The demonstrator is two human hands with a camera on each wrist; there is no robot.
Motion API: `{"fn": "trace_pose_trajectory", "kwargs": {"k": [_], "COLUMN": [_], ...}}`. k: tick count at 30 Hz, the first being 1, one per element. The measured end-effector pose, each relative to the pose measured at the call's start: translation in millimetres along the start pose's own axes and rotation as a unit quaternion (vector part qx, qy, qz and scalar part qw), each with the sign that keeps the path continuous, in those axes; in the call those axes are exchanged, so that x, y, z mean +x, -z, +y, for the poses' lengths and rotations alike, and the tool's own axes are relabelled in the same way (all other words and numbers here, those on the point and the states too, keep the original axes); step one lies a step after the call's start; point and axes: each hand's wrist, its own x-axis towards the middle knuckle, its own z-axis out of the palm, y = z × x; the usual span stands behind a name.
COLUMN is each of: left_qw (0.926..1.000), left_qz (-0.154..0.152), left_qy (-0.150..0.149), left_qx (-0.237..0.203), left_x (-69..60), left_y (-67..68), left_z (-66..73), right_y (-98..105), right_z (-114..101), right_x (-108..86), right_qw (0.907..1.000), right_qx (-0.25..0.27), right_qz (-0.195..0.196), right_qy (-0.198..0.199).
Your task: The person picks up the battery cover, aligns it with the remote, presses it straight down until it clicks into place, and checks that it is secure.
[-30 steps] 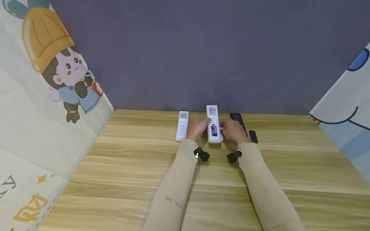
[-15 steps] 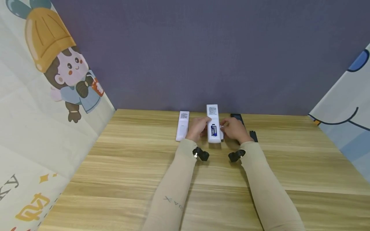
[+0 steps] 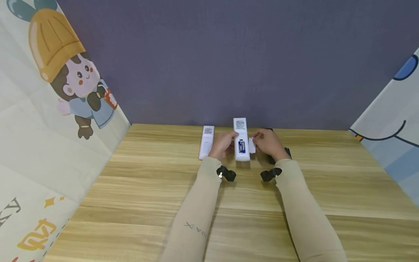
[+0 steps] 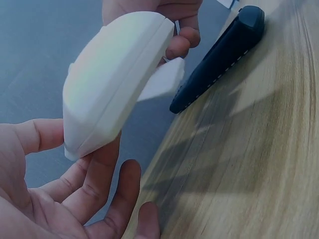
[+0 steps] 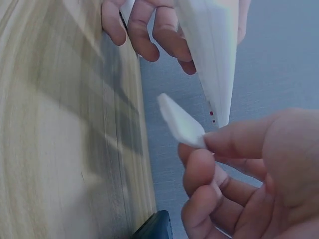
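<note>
A white remote control point(image 3: 240, 127) is held up in my left hand point(image 3: 223, 145), its back facing me and two blue batteries point(image 3: 242, 147) lying in the uncovered compartment. In the left wrist view, the thumb and fingers grip the white remote point(image 4: 114, 79) by its edges. My right hand point(image 3: 269, 142) pinches a small white cover point(image 3: 251, 145) just right of the remote, apart from it. Thumb and fingertips hold one end of the white cover point(image 5: 182, 122) in the right wrist view.
Another white remote point(image 3: 206, 142) lies left of my left hand on the wooden table point(image 3: 157, 182). A black remote point(image 4: 219, 55) and a small black cover point(image 3: 288, 152) are partly hidden behind the right hand. A dark panel point(image 3: 209, 65) stands behind.
My right hand has moved slightly right and up with the white cover, which shows more clearly beside the held remote. The left hand has barely shifted.
</note>
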Motion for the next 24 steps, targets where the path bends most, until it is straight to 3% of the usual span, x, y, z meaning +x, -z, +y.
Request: {"fn": "trace_pose_trajectory", "kwargs": {"k": [14, 24], "left_qw": [0.9998, 0.9998], "left_qz": [0.003, -0.004], "left_qy": [0.006, -0.001], "left_qx": [-0.018, -0.018], "left_x": [-0.1, 3.0], "left_y": [0.4, 0.8], "left_z": [0.3, -3.3], "right_y": [2.3, 3.5], "right_z": [-2.8, -2.3], "right_x": [0.3, 1.6], "right_qw": [0.9968, 0.9917], "right_qx": [0.05, 0.095], "right_qz": [0.062, 0.085], "right_qy": [0.001, 0.017]}}
